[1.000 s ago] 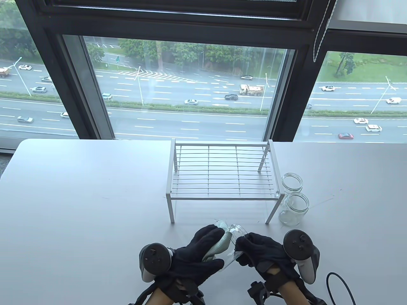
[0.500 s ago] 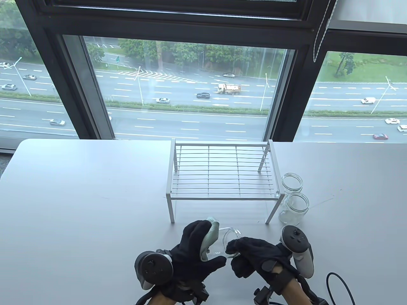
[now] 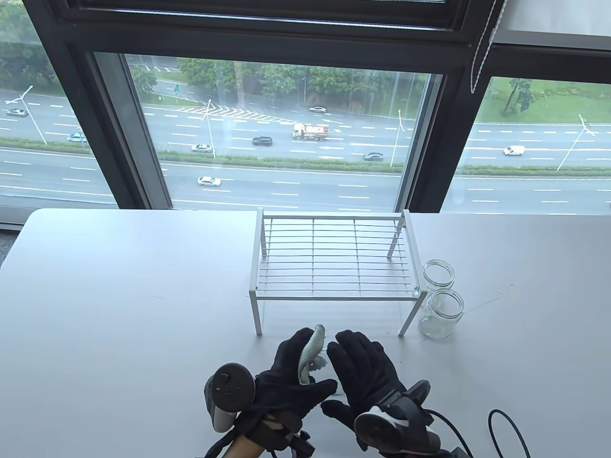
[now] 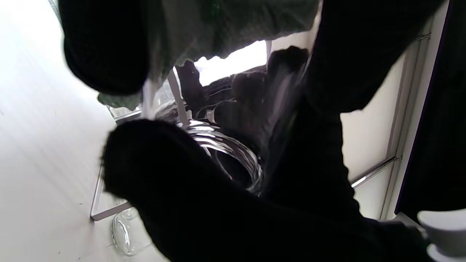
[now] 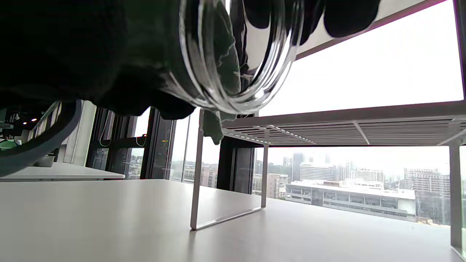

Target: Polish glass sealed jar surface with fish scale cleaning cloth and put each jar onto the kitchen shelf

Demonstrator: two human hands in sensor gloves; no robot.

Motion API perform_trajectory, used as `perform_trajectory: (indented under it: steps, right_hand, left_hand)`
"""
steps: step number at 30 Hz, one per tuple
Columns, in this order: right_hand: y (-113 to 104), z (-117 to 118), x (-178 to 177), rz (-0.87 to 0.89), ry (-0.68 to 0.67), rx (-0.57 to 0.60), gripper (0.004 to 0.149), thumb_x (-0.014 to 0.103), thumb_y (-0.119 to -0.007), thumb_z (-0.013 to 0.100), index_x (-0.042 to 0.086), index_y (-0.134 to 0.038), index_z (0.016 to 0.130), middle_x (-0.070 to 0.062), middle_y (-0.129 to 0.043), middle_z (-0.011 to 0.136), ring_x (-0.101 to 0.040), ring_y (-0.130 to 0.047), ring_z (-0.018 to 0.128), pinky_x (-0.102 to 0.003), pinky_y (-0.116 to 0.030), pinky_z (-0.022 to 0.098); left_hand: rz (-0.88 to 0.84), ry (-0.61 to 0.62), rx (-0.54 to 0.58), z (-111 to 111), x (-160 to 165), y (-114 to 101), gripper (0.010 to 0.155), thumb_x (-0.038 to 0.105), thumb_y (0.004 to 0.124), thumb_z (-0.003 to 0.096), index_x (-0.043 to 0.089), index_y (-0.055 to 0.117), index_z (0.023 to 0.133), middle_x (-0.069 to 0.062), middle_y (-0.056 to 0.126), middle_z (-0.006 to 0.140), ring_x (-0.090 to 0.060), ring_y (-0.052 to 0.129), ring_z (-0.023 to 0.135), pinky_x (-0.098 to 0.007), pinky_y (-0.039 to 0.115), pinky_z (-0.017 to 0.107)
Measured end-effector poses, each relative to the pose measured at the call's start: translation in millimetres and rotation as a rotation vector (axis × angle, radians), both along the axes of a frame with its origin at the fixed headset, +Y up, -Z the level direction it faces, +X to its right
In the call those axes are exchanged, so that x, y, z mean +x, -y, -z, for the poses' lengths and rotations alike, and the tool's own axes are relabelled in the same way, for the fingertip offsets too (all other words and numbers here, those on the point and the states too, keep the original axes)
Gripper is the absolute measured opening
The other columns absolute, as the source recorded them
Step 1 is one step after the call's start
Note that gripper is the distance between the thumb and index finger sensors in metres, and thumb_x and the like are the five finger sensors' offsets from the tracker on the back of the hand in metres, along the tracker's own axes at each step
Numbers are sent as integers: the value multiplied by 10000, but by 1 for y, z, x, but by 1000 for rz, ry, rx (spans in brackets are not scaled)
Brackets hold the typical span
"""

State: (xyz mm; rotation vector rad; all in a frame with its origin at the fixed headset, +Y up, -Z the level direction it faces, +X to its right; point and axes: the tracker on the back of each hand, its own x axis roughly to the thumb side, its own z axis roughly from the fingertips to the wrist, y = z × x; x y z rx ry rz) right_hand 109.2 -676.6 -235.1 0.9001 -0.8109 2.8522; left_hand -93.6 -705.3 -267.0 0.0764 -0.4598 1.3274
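Near the table's front edge, my left hand (image 3: 300, 367) grips the pale green fish scale cloth (image 3: 312, 352) and presses it against a clear glass jar. In the table view my right hand (image 3: 359, 365) lies over the jar with its back up and hides it. The right wrist view shows the jar's open mouth (image 5: 240, 54) close up, with my fingers (image 5: 346, 14) wrapped round it and the cloth (image 5: 218, 72) behind the glass. The left wrist view shows the jar's rim (image 4: 225, 153) between both gloves. The white wire kitchen shelf (image 3: 334, 260) stands just behind the hands, with nothing on it.
Two more lidless glass jars (image 3: 438, 274) (image 3: 441, 315) stand on the table by the shelf's right legs. A black cable (image 3: 510, 429) loops at the front right. A large window runs along the table's far edge.
My right hand has rolled over, back up, its tracker swinging down toward the wrist. The jar, seen between the hands before, is now covered. The cloth has shifted slightly along the jar.
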Motion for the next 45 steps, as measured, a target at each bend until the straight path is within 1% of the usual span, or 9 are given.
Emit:
perform_trajectory:
  steps: [2,5,11,19,24,28,34,40,45]
  right_hand:
    - [-3,-3,-1,-31,3,53,1085,637,-890,331,187,-272,1101,-152,-562,1098,-403,-736,921,-589,-642,673]
    - [-3,0,2,20,-13,-3,1083,671,-889,316,156,-340,1094,-168,-634,1050,-395,-806,853,-576,-687,640]
    - [1,16,17,328,-59,-388,1107,700,-891,309,117,-366,1090,-174,-717,996,-393,-882,773,-569,-739,593]
    - [23,41,37,778,-200,-966,1053,698,-890,335,99,-436,1072,-187,-744,980,-406,-906,747,-576,-757,568]
    - [40,47,36,1001,-329,-1275,1035,726,-855,356,87,-452,1063,-182,-771,959,-389,-928,717,-559,-775,550]
    - [52,46,32,1118,-413,-1435,1008,769,-789,381,87,-481,1056,-163,-812,930,-353,-962,675,-529,-802,523]
    - [53,51,32,1063,-488,-1426,992,748,-837,355,132,-538,1072,-126,-854,955,-392,-911,765,-567,-745,584]
    - [45,53,35,816,-405,-1231,1049,714,-920,307,156,-504,1091,-76,-813,1023,-409,-763,917,-623,-620,673]
    - [46,50,32,804,-344,-1124,1095,641,-969,292,108,-431,1083,-115,-746,1038,-401,-845,835,-640,-601,677]
  left_hand:
    - [2,34,17,3,1,1,947,596,934,425,263,378,1115,-349,538,1041,-572,801,746,-465,912,445]
    - [21,34,62,2,2,2,922,635,868,455,253,362,1124,-351,528,1048,-562,792,775,-479,885,494]
    - [82,39,152,1,3,-1,835,620,796,485,250,402,1121,-349,495,1095,-592,753,830,-499,871,506]
    - [29,39,175,1,1,-3,685,575,693,518,241,530,1093,-308,537,1117,-573,784,827,-490,873,497]
    - [-10,66,170,3,-2,-4,689,606,671,518,240,544,1088,-282,593,1112,-545,827,808,-484,883,471]
    - [-5,81,168,4,-5,-4,731,660,664,500,232,552,1083,-268,657,1091,-529,848,800,-484,884,465]
    - [-27,76,171,6,-8,-4,782,713,705,452,209,626,1045,-262,754,1036,-508,897,753,-477,896,437]
    - [33,74,164,9,-11,-2,779,694,761,423,213,664,1028,-252,816,989,-490,939,695,-472,902,426]
    - [73,28,178,7,-11,-4,739,620,785,444,189,660,1031,-272,815,982,-483,945,699,-469,901,440]
